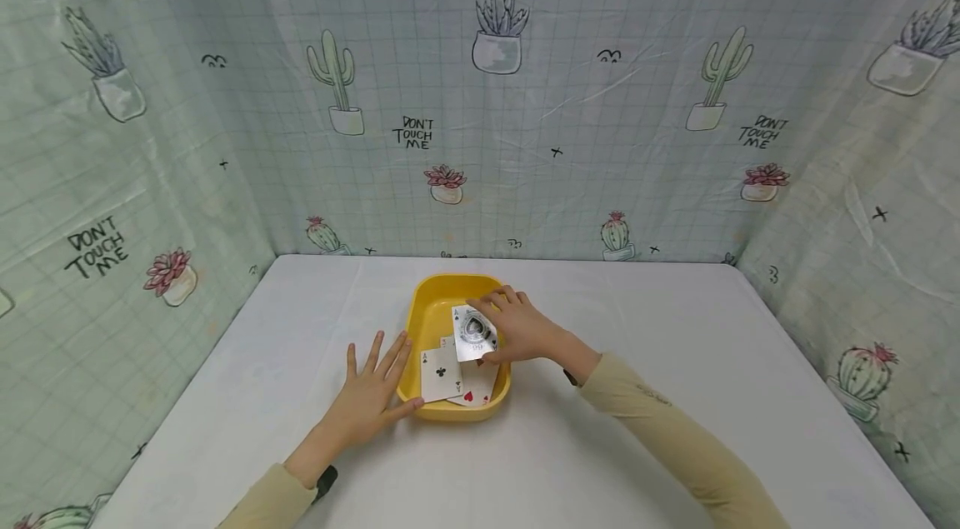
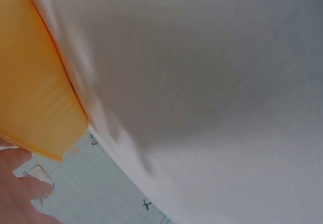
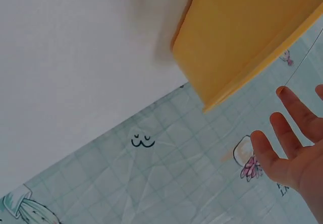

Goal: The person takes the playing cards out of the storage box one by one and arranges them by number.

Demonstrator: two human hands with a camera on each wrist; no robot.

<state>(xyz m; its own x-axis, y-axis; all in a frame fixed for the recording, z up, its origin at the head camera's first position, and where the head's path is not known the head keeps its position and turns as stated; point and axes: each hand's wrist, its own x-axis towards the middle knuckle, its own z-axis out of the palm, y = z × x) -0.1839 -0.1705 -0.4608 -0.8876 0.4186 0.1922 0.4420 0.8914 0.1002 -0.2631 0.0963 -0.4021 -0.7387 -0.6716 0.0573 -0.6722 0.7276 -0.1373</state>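
In the head view a yellow plastic bin (image 1: pixel 422 314) sits on the table with playing cards in it. My right hand (image 1: pixel 528 329) reaches over its right rim and pinches an ace of spades (image 1: pixel 476 336) between thumb and index finger, face up. Beneath that card, an ace of clubs (image 1: pixel 441 375) lies over a card with a red heart (image 1: pixel 469 396). My left hand (image 1: pixel 367 404), fingers spread and straight, touches the bin's left rim. The right wrist view shows the right fingers (image 3: pixel 290 133) beside the bin, with a card's thin edge at one fingertip.
A white table (image 1: pixel 637 329) surrounds the bin. Patterned cloth (image 1: pixel 540 204) with cactus drawings hangs behind the table and along both sides, close to its edges.
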